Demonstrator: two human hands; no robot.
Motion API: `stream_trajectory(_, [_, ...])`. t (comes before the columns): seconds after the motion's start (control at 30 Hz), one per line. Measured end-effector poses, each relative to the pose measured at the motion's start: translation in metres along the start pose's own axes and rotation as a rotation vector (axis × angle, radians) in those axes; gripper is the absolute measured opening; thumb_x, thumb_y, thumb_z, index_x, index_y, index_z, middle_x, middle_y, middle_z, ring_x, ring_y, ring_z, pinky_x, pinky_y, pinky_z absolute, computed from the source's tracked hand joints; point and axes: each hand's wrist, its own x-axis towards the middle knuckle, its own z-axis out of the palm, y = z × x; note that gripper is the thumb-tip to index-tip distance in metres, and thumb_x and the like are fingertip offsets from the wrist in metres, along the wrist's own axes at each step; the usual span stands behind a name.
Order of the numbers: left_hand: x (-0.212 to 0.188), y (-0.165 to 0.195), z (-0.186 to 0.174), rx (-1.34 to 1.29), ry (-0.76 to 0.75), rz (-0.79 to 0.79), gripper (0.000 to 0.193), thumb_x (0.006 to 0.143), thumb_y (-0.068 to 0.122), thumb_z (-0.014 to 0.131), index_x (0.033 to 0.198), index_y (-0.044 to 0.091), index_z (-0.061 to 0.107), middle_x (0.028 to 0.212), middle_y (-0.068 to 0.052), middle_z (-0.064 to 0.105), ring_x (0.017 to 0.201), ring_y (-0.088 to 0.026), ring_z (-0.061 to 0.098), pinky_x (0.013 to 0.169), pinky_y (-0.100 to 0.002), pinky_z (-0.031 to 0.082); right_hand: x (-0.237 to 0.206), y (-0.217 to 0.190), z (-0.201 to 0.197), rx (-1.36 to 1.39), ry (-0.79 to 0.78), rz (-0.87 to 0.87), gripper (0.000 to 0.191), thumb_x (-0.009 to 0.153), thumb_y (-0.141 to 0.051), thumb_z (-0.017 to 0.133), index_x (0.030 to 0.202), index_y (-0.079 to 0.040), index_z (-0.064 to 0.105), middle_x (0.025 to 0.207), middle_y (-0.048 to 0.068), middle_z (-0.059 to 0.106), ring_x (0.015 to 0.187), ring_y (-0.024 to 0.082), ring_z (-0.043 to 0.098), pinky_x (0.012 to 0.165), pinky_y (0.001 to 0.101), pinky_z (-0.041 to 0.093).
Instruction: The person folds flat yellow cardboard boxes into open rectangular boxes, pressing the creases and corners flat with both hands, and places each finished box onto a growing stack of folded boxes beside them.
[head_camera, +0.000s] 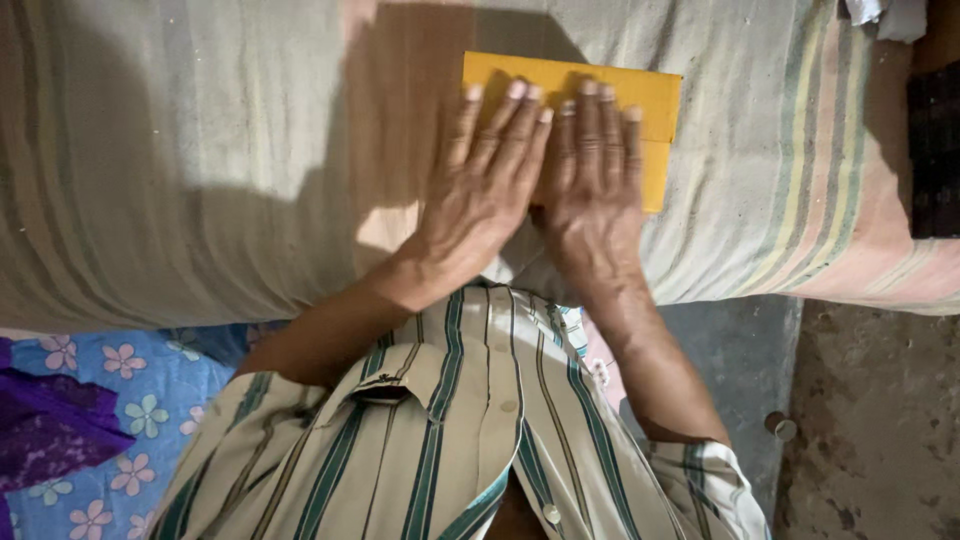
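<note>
Starting at the near left, I see a blue flowered cloth (130, 395) with a purple cloth (45, 425) lying on it, low beside the bed (200, 150). The bed, covered in a pale striped sheet, fills the far part of the view from left to right.

Moving toward the middle, my left hand (480, 190) lies flat, palm down, fingers straight and only slightly spread. It grips nothing; its fingertips rest on the near left part of a yellow paper (645, 100), while the palm sits on the sheet.

Just to its right, touching along the forefingers, my right hand (592, 185) is likewise flat and fully opened, fingers close together, pressing down on the paper and closing on nothing. The paper lies on the bed at centre-right, toward the far side, looks folded over, with a stepped right edge, and much of it is hidden under my hands. I judge that both palms are laid flat side by side so the weight spreads evenly and keeps the sheet of paper pressed against the soft bedding.

Nearest to me is my striped shirt (470, 440). Further right, the bare floor (870, 420) shows, and a dark checked thing (935, 150) sits at the right edge, too cropped to tell.
</note>
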Motion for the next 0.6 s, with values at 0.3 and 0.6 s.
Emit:
stream_trajectory(0.3, [-0.002,-0.031,-0.027,-0.408,-0.176,-0.155,0.104,0.082,0.037,0.082,0.160,-0.012,0.031,0.169,-0.027,0.023,0.159,-0.038,0.018,0.131,-0.060,0.009,-0.021,0.044,-0.029,0.431,-0.004,0.166,0.108,0.088,-0.042,0.091,0.161,0.012,0.033,0.169,0.030,0.026,0.161,0.041,0.025,0.133,0.0616,0.019])
stream_trajectory(0.6, [0.016,0.012,-0.006,0.008,-0.188,-0.015,0.076,0.093,0.005,0.063,0.163,-0.002,0.034,0.169,-0.022,0.029,0.158,-0.035,0.020,0.128,-0.057,0.007,-0.006,0.008,-0.001,-0.372,-0.025,-0.040,0.090,0.102,-0.042,0.077,0.164,-0.001,0.027,0.171,0.017,0.025,0.162,0.030,0.016,0.138,0.0466,0.006])
